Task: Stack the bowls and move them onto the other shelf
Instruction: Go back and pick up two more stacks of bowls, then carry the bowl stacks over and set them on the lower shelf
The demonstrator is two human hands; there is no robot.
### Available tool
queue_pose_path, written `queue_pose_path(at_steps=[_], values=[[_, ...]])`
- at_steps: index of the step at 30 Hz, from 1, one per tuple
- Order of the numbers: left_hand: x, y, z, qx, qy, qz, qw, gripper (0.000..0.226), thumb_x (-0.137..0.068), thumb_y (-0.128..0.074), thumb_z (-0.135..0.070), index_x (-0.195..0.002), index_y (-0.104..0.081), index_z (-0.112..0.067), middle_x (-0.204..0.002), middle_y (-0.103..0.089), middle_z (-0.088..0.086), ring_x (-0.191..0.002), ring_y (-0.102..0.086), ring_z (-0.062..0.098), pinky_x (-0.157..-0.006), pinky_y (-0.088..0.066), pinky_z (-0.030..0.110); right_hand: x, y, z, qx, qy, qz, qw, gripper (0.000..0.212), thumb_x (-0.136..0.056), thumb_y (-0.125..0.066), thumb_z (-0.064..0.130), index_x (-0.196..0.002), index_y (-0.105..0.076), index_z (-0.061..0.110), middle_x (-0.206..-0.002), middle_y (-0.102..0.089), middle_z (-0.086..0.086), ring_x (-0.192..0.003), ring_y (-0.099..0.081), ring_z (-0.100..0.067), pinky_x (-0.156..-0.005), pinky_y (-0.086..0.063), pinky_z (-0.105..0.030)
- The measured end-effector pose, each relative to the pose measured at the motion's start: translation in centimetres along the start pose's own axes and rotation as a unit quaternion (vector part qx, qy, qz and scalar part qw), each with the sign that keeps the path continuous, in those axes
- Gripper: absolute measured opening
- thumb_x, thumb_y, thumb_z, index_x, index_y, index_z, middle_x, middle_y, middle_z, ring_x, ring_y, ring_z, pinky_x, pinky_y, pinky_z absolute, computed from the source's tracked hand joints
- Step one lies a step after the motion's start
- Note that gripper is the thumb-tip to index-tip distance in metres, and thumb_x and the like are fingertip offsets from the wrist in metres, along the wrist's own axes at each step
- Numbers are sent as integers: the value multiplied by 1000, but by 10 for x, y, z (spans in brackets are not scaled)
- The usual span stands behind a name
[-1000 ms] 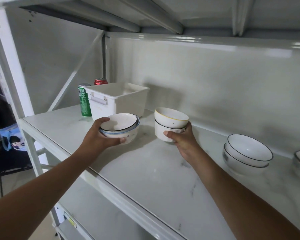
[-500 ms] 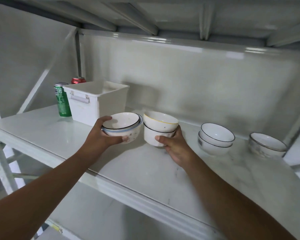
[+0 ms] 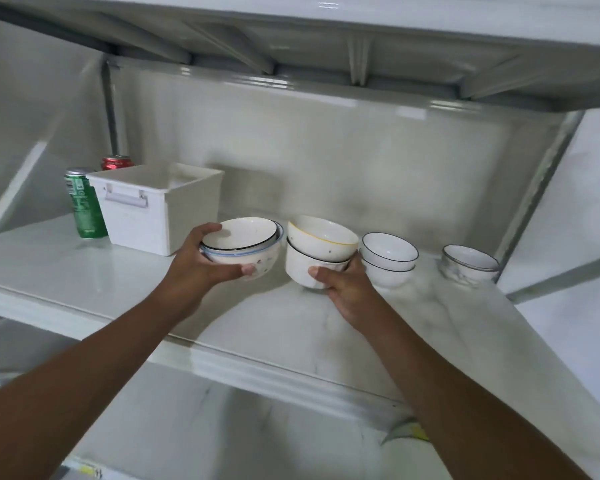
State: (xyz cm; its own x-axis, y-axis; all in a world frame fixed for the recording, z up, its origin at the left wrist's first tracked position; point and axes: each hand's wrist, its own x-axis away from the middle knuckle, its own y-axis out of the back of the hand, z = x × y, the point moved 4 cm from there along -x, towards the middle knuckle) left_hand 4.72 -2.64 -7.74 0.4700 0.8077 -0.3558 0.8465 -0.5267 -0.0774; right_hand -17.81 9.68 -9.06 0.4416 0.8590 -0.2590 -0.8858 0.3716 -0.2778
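a: status at the shelf (image 3: pixel 84 271)?

b: left hand (image 3: pixel 201 268) curled round a stack of 2 bowls, the left stack (image 3: pixel 243 244), thumb under the near side, fingers (image 3: pixel 210 230) hooked over the far rim. right hand (image 3: pixel 343 285) wrapped round the lower bowl of a second stack of 2, the yellow-rim stack (image 3: pixel 321 251), thumb on the front wall, other fingers hidden behind it. both grips closed and firm.

a: lifted or resting?

b: cannot tell for sure. the 2 stacks sit side by side, nearly touching, about mid-shelf; the yellow-rim bowl on top tilts a little.

a: what else is out there?

b: to the right, a black-rim pair (image 3: pixel 388 258) already nested, and further right near the post a grey-rim stack (image 3: pixel 470 263) (looks like 2, too blurred to swear to it). at the left, a white bin (image 3: pixel 156 206), a green can (image 3: pixel 84 202) and a red can (image 3: pixel 116 162) behind it. none of those are in play.

a: progress?

b: my read: pairing is done, 4 small stacks. what is left is to merge them into fewer stacks and carry them off; nothing has reached another shelf yet. the lower shelf (image 3: pixel 222 427) shows no bowls in the part i can see.

a: risk?

b: the tilted top bowl could slip if the right stack is swung fast.
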Motion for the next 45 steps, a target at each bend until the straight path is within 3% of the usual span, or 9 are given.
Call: queue_pose_path(at_steps=[5,8,12,17,25,31,39,43,45], values=[[5,-39,-10,40,-3,44,998,98,-37,-92,-24,-126,-52,-26,-123,-58,2,-105,-61,18,-90,-54,35,37,33,31,35,27,-31,999,76,-66,-77,-5,-135,-51,11,-122,-69,-9,-111,-66,-21,-85,-57,-34],[7,-68,-11,52,-5,83,995,95,-43,-92,-14,-128,-52,-25,-125,-57,5,-102,-61,16,-88,-54,32,63,59,50,43,40,-49,997,80,-67,-75,-9,-140,-47,7,-126,-67,-13,-112,-65,-22,-87,-57,-35],[13,-117,-12,79,-3,132,988,97,-36,-93,-23,-125,-54,-29,-127,-59,6,-103,-64,17,-77,-56,25,97,94,74,63,55,-77,993,76,-66,-77,-9,-135,-51,9,-126,-67,-13,-115,-63,-25,-90,-56,-37],[14,-167,-11,76,-8,173,982,91,-37,-94,-26,-120,-58,-35,-130,-59,7,-113,-63,24,-94,-54,41,127,128,97,102,76,-89,988,85,-68,-77,-10,-144,-44,8,-138,-58,-22,-128,-55,-34,-103,-48,-47],[14,-244,-11,102,0,251,963,92,-35,-94,-23,-119,-58,-33,-128,-59,7,-105,-65,21,-93,-55,41,172,179,125,146,72,-156,974,89,-67,-83,0,-146,-42,10,-139,-57,-21,-133,-50,-41,-109,-37,-65],[22,-279,-10,138,4,330,934,85,-35,-93,-26,-113,-61,-36,-124,-58,-1,-100,-62,14,-79,-55,31,215,174,140,164,76,-247,952,92,-61,-86,5,-143,-43,10,-135,-60,-21,-130,-54,-40,-108,-40,-64],[57,-306,-30,183,3,426,886,84,-36,-94,-27,-113,-61,-38,-114,-66,3,-93,-65,16,-88,-55,37,292,145,165,180,110,-343,915,92,-58,-85,8,-141,-45,9,-133,-61,-24,-122,-58,-33,-100,-48,-51],[90,-323,-50,229,9,474,850,81,-37,-91,-21,-110,-62,-37,-108,-65,-1,-89,-65,12,-73,-58,27,337,134,175,180,132,-390,893,90,-62,-80,-3,-143,-41,4,-134,-58,-29,-127,-55,-40,-105,-45,-55],[109,-334,-60,250,22,496,831,80,-38,-90,-19,-110,-61,-35,-110,-63,3,-91,-64,16,-79,-57,34,361,128,180,181,144,-414,881,88,-64,-74,-9,-144,-38,1,-135,-57,-30,-128,-54,-43,-104,-47,-54]])
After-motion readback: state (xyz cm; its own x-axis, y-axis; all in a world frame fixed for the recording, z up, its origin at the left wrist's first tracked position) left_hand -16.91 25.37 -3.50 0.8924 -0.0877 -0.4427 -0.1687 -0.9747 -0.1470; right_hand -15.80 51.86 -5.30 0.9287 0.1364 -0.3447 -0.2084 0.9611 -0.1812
